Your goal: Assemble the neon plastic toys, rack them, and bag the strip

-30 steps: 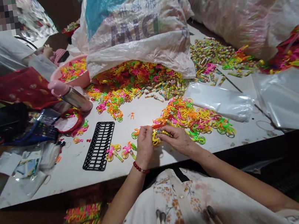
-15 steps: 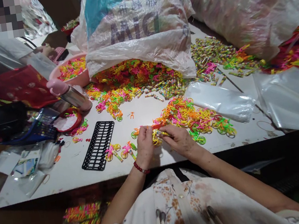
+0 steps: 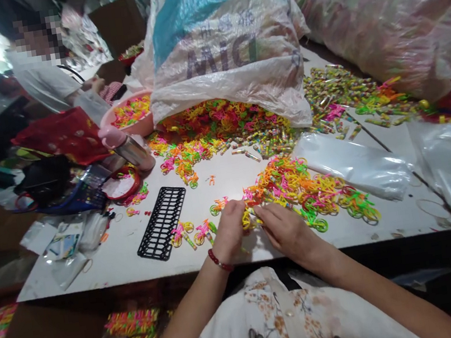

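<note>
Close together above the table's near edge, my left hand [image 3: 229,230] and my right hand [image 3: 287,228] have their fingers pinched on a small plastic toy bicycle [image 3: 247,220] with yellow wheels. Fingers partly hide it. My right fingertips press at its right side, where a small pale piece shows. Just beyond my hands lies a heap of colourful toy bicycles [image 3: 295,184]. Left of my left hand are a few toy bicycles [image 3: 204,231] with short patterned tubes, beside a black plastic grid tray [image 3: 162,223].
A large woven sack [image 3: 228,72] spills more pieces at the back. Patterned tubes [image 3: 338,90] lie to its right. Clear plastic bags [image 3: 354,166] rest at right. A pink-lidded bottle [image 3: 127,147], a red bowl [image 3: 122,185] and a pink basin [image 3: 143,126] stand left. Another person [image 3: 47,85] sits beyond.
The view has shifted, so the table's things appear farther right and slightly lower. My hands stay together at the toy bicycle; my right fingers have changed their hold slightly.
</note>
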`<state>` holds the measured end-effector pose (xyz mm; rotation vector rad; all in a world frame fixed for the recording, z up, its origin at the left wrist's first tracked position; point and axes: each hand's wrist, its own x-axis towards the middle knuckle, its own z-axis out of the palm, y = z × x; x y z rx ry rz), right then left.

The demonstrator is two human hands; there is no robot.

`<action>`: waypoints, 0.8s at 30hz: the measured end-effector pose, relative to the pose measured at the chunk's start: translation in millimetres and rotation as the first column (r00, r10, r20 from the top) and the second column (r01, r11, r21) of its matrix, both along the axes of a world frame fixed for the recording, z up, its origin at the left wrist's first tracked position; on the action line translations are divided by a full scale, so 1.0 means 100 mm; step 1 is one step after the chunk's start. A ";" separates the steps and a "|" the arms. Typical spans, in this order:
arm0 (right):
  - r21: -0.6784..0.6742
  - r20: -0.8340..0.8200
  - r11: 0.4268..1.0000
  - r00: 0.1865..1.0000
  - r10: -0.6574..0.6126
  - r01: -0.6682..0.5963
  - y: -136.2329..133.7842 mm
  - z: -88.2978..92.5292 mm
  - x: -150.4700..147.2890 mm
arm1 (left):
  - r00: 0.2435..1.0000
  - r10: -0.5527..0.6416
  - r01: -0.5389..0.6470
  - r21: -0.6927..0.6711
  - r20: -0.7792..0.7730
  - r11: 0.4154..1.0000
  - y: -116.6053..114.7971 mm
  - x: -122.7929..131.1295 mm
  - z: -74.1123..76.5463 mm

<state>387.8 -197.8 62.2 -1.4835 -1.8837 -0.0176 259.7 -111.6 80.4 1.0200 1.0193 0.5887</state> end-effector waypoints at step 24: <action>-0.064 -0.075 0.982 0.980 -0.184 0.179 0.08 -0.15 0.38 | 0.426 0.465 0.442 0.628 -0.776 0.641 1.50 -0.45 -0.37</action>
